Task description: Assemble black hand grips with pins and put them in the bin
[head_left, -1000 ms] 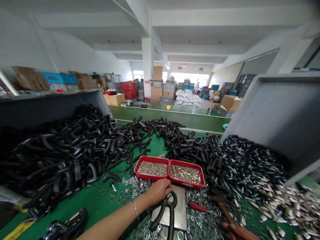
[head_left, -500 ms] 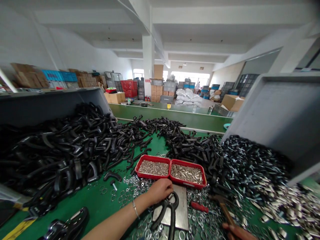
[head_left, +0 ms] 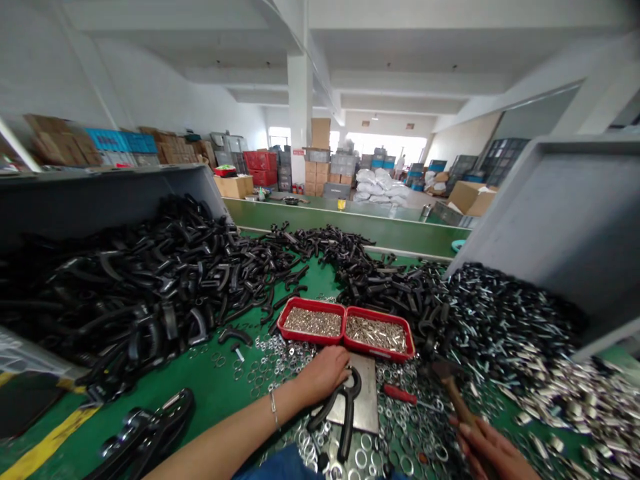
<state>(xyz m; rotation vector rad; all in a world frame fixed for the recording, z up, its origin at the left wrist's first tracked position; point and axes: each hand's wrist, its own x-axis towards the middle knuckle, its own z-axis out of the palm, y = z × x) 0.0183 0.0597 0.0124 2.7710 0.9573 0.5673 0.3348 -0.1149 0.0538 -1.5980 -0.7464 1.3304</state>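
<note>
My left hand rests closed on the top of a black scissor-shaped part that lies on a grey metal plate. My right hand grips the wooden handle of a hammer, whose head points up over the scattered rings. Just beyond the plate sit two red trays filled with small metal pieces. Loose silver rings cover the green bench around the plate. A red-handled screwdriver lies right of the plate.
A big heap of black curved handles fills the left side, spilling from a grey bin. A tilted grey bin at right pours out silvery metal parts. More black assemblies lie at the lower left. Boxes and crates stand far behind.
The view has tipped down and shifted slightly. My right hand and the hammer have come further into view. My left hand stays on the black part.
</note>
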